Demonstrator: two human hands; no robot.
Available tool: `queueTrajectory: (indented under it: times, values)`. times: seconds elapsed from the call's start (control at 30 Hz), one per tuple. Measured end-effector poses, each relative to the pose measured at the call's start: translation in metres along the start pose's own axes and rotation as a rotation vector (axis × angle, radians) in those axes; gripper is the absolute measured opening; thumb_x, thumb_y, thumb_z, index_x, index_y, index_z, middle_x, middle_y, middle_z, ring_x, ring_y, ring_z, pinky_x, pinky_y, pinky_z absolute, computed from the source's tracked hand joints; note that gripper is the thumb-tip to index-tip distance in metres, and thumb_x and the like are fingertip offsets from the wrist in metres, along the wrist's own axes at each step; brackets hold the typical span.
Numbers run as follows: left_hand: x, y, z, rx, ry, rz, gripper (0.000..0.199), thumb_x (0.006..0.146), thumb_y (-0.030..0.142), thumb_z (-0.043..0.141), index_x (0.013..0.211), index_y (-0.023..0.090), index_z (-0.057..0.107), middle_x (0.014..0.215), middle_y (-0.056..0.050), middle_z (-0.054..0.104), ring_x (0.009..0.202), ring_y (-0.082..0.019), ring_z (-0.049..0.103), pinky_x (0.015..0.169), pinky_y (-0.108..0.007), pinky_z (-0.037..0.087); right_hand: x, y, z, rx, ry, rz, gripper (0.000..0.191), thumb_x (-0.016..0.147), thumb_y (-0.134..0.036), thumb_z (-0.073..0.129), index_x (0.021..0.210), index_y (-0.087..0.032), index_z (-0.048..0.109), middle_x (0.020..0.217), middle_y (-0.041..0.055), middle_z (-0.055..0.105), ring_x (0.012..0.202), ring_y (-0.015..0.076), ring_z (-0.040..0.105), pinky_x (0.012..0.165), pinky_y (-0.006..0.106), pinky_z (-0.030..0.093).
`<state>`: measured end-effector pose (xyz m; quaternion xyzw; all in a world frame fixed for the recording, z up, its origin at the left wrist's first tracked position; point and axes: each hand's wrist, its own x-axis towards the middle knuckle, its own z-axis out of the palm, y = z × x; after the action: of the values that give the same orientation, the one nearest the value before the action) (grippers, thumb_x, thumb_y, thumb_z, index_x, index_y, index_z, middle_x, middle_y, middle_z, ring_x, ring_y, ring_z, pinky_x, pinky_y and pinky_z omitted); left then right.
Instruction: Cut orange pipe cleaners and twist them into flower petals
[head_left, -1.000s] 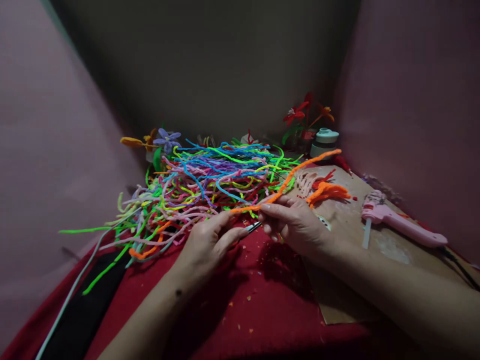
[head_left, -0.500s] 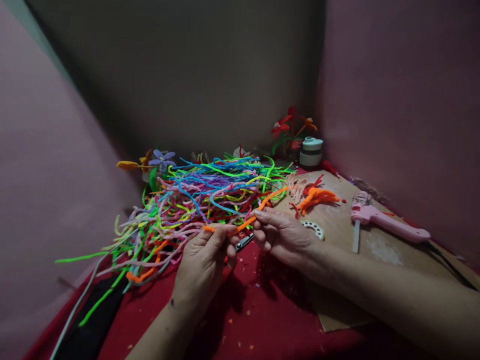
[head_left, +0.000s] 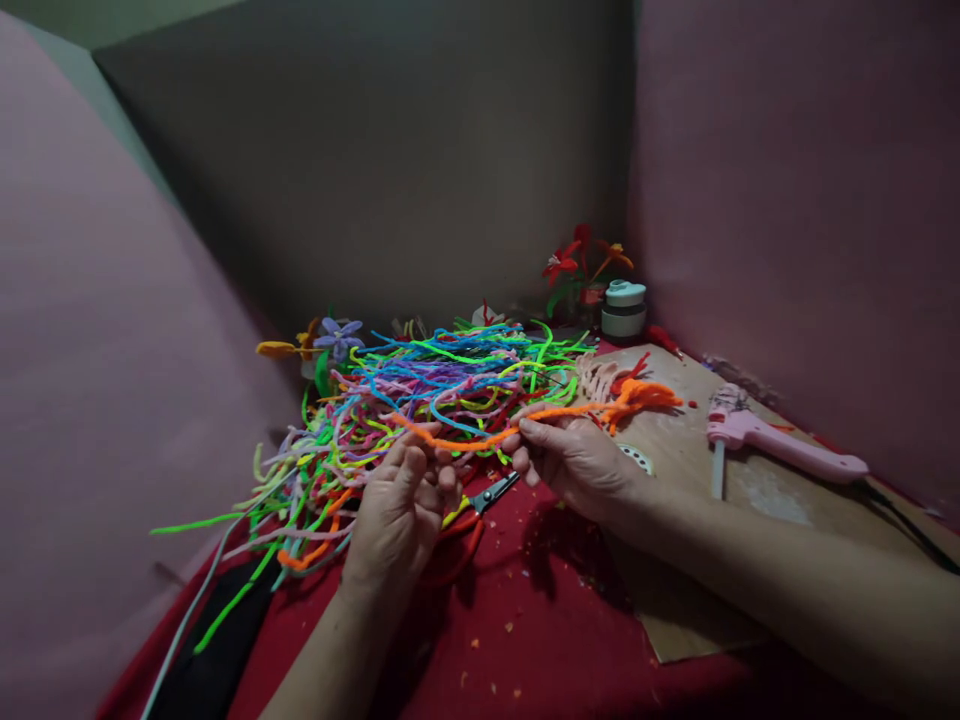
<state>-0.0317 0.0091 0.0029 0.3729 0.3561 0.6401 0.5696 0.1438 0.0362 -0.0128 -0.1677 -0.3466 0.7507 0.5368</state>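
Note:
An orange pipe cleaner (head_left: pixel 476 444) stretches between my two hands, sagging slightly in the middle. My right hand (head_left: pixel 566 455) pinches it between thumb and forefinger, and its far part runs toward a bunch of short orange pieces (head_left: pixel 645 396). Near its other end, the fingers of my left hand (head_left: pixel 397 510) are loosely curled around it, the thumb close below. Scissors (head_left: pixel 495 492) with red and yellow handles lie on the red cloth beside my left hand, their handles partly covered by it. Behind both hands spreads a big heap of multicoloured pipe cleaners (head_left: pixel 450 375).
A pink glue gun (head_left: pixel 787 455) lies on a brown board (head_left: pixel 675 600) at the right, its cord trailing off. Pale pink pieces (head_left: pixel 596 378) sit by the orange bunch. A lidded jar (head_left: pixel 623 308), red flowers (head_left: pixel 562 262) and a purple flower (head_left: pixel 339 338) stand behind.
My left hand's fingers have loosened and shifted along the orange pipe cleaner, which now hangs flatter between the hands. More of the scissors shows. The view has tilted slightly.

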Motion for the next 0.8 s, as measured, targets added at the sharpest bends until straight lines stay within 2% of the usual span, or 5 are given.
queueTrajectory:
  times: [0.13,0.23,0.4,0.6,0.8]
  values:
    - [-0.008,-0.005,0.012,0.116,-0.056,-0.14,0.034,0.062,0.02,0.075,0.095,0.014,0.065,0.072,-0.003,0.063,0.053,-0.006,0.054,0.047,-0.016,0.044,-0.004,0.006,0.0,-0.018,-0.049,0.019,0.014,0.073,-0.022,0.067,0.079,-0.012,0.06,0.067,0.0048,0.066,0.053,0.0098,0.06,0.045,0.018,0.044]
    - [-0.014,-0.008,0.019,0.18,-0.058,-0.14,0.026,0.065,0.026,0.073,0.085,0.01,0.067,0.063,-0.004,0.062,0.047,-0.007,0.052,0.042,-0.017,0.041,-0.007,0.01,0.002,-0.022,-0.104,0.054,0.016,0.073,-0.022,0.067,0.083,-0.012,0.062,0.066,0.0049,0.066,0.054,0.0104,0.06,0.047,0.019,0.045]
    - [-0.012,-0.009,0.013,0.264,0.001,-0.1,0.02,0.068,0.029,0.071,0.078,0.012,0.068,0.056,-0.001,0.06,0.042,-0.006,0.05,0.039,-0.016,0.038,-0.007,0.005,0.005,0.04,-0.039,0.08,0.02,0.07,-0.027,0.07,0.081,-0.01,0.066,0.067,0.0037,0.064,0.06,0.0094,0.06,0.054,0.019,0.046]
    - [-0.002,-0.004,0.0,0.11,0.043,-0.039,0.027,0.065,0.033,0.074,0.081,0.013,0.068,0.052,-0.001,0.059,0.05,-0.01,0.054,0.045,-0.017,0.043,0.003,-0.006,-0.003,0.141,0.056,0.047,0.013,0.075,-0.024,0.066,0.083,-0.014,0.064,0.075,0.0031,0.066,0.059,0.0094,0.059,0.052,0.02,0.045]
    - [0.005,0.004,-0.01,-0.085,0.013,-0.003,0.022,0.071,0.035,0.069,0.077,0.014,0.067,0.07,-0.003,0.064,0.06,-0.01,0.057,0.049,-0.018,0.046,0.007,-0.006,-0.012,0.213,0.102,0.103,0.006,0.077,-0.02,0.063,0.082,-0.016,0.063,0.074,0.0023,0.066,0.062,0.0096,0.06,0.059,0.022,0.048]
